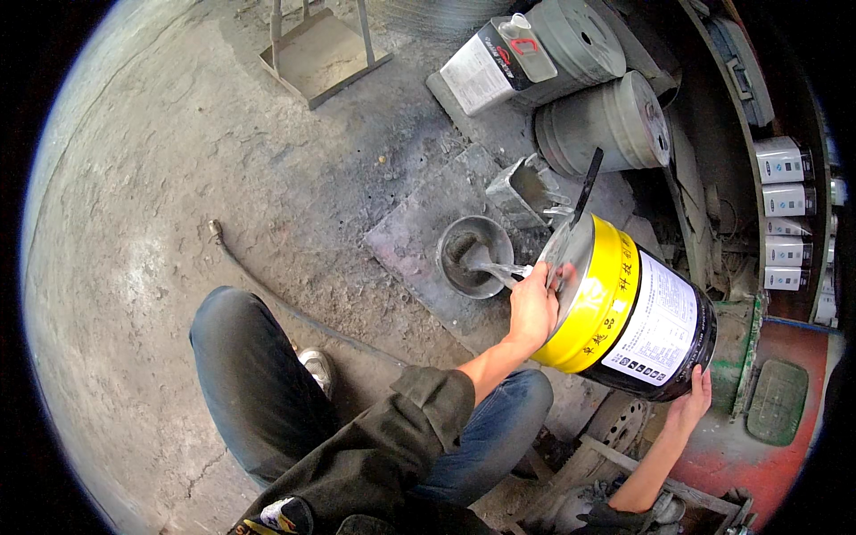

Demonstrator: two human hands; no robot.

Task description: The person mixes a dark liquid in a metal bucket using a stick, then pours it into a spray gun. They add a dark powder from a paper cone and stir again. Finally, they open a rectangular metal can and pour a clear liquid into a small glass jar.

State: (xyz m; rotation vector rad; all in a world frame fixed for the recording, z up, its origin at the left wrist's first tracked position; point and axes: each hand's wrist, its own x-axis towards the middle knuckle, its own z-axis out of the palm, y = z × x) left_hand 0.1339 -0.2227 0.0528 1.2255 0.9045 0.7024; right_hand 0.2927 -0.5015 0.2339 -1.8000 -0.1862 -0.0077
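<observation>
A yellow and black pail (615, 312) with a white label is tipped on its side above the floor. My left hand (533, 308) grips it at its top end, near the pouring spot. My right hand (691, 401) supports its black bottom end from below, fingers curled round the edge. A clear, glossy stream (499, 268) runs from the pail's top into a round metal bowl (452, 275) on the ground. Beyond the pail's top stands an open square tin (520, 194) with pale drips over its rim. A dark flat strip (587, 185) sticks up beside it.
Two grey steel drums (597, 125) lie at the far right, beside a rectangular can (486, 71). A dustpan (323, 55) rests at the far left. A hose (267, 290) crosses the concrete near my knee. Shelved tins (785, 201) and a red surface (713, 459) are at right.
</observation>
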